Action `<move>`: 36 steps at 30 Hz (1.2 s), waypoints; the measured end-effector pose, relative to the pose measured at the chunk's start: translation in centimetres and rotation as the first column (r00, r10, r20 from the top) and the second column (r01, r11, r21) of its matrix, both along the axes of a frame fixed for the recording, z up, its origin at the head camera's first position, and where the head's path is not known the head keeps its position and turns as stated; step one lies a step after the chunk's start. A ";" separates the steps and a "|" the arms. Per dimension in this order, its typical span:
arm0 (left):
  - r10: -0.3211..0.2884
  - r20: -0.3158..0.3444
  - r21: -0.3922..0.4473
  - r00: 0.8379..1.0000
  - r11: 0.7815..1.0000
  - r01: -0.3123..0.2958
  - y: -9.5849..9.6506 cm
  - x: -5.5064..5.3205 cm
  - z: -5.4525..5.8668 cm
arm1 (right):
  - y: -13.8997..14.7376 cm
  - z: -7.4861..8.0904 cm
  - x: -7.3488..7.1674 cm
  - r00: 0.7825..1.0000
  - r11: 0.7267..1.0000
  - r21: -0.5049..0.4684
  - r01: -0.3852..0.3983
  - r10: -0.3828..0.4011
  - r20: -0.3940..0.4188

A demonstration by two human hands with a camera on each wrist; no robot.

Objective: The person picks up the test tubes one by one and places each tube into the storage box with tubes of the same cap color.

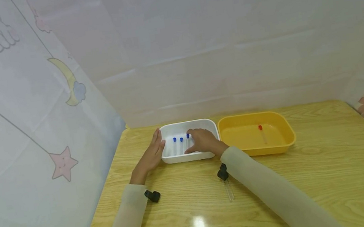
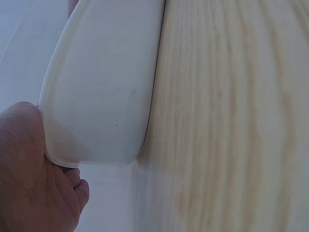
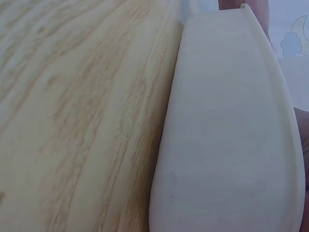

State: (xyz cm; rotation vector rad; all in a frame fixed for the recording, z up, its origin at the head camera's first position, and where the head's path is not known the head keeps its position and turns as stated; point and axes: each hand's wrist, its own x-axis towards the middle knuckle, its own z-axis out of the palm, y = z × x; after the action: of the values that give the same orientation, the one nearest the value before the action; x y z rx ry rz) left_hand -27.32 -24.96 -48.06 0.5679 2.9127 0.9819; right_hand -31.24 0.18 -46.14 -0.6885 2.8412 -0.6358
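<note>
My left hand [image 1: 152,155] holds the left end of a white tray [image 1: 189,157]; in the left wrist view its thumb is at the rim and its fingers lie along the outer side. Inside the tray, my right hand [image 1: 203,141] grips a blue-capped test tube [image 1: 187,136], forefinger by the cap and thumb lower down. Two more blue-capped test tubes, a left one [image 1: 175,147] and a middle one [image 1: 182,146], lie beside it. The right wrist view shows mostly the tray's outer wall [image 3: 227,125], hiding the right hand's fingertips.
Against the white tray's right side stands a yellow tray [image 1: 266,151] with a red-capped test tube [image 1: 263,133] inside. Clear tubes [image 1: 229,191] lie on the wooden table [image 1: 180,205] near the right sleeve, their upper ends hidden by the wrist camera. Cloth walls enclose the table.
</note>
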 end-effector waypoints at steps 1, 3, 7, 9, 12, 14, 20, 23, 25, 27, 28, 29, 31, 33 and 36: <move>0.000 0.000 -0.001 1.000 1.000 0.000 0.0 0.0 0.0 | 0.0 0.0 0.0 1.000 1.000 -0.002 0.001 -0.001 0.007; 0.002 -0.001 0.000 1.000 1.000 -0.002 0.0 0.1 0.0 | -0.1 0.1 0.1 1.000 1.000 -0.003 0.004 -0.004 0.022; 0.002 -0.010 0.004 1.000 1.000 -0.002 0.0 0.1 0.0 | -0.2 0.1 0.0 0.999 1.000 0.006 0.005 -0.005 0.035; 0.003 -0.011 0.004 1.000 1.000 -0.003 0.0 0.1 0.0 | -0.2 0.1 0.0 1.000 1.000 0.014 0.003 -0.003 0.031; 0.003 -0.011 0.004 1.000 1.000 -0.002 0.0 0.1 0.0 | -0.2 0.1 0.0 1.000 1.000 0.026 -0.005 0.005 0.018; 0.002 -0.012 0.003 1.000 1.000 -0.002 0.0 0.1 0.0 | -0.2 0.0 -0.1 1.000 1.000 0.029 -0.011 0.011 0.014; -0.005 -0.010 0.012 1.000 1.000 0.006 -0.1 0.1 -0.1 | -0.1 -0.2 -0.2 1.000 0.999 0.042 -0.017 0.016 0.016; -0.008 -0.002 0.017 1.000 1.000 0.008 -0.1 0.1 -0.1 | -0.1 -0.3 -0.3 1.000 0.998 0.056 -0.020 0.020 0.009; -0.009 0.003 0.019 1.000 1.000 0.009 -0.2 0.1 -0.2 | -0.2 -0.3 -0.3 1.000 0.998 0.060 -0.021 0.021 0.007; -0.009 0.008 0.020 1.000 1.000 0.009 -0.2 0.1 -0.2 | -0.2 -0.4 -0.3 1.000 0.998 0.063 -0.023 0.023 0.006; -0.010 0.009 0.021 1.000 1.000 0.010 -0.2 0.1 -0.2 | -0.2 -0.4 -0.3 1.000 0.998 0.062 -0.025 0.025 0.003; -0.011 0.008 0.022 1.000 1.000 0.010 -0.2 0.1 -0.2 | -0.2 -0.4 -0.3 1.000 0.998 0.065 -0.026 0.026 0.002; -0.010 0.009 0.022 1.000 1.000 0.010 -0.2 0.2 -0.2 | -0.2 -0.4 -0.4 1.000 0.997 0.067 -0.029 0.030 -0.007; -0.007 0.007 0.021 1.000 1.000 0.007 -0.1 0.2 -0.1 | -0.2 -0.5 -0.4 0.999 0.997 0.072 -0.034 0.035 -0.014; -0.001 0.003 0.020 1.000 1.000 0.001 -0.1 0.2 -0.2 | -0.2 -0.6 -0.5 0.999 0.996 0.077 -0.040 0.042 -0.025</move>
State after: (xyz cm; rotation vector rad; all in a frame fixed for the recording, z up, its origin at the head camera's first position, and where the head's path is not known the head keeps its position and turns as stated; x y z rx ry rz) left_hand -27.14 -25.10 -48.23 0.5681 2.9033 1.0125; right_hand -31.70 -0.04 -46.75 -0.7460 2.8507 -0.5125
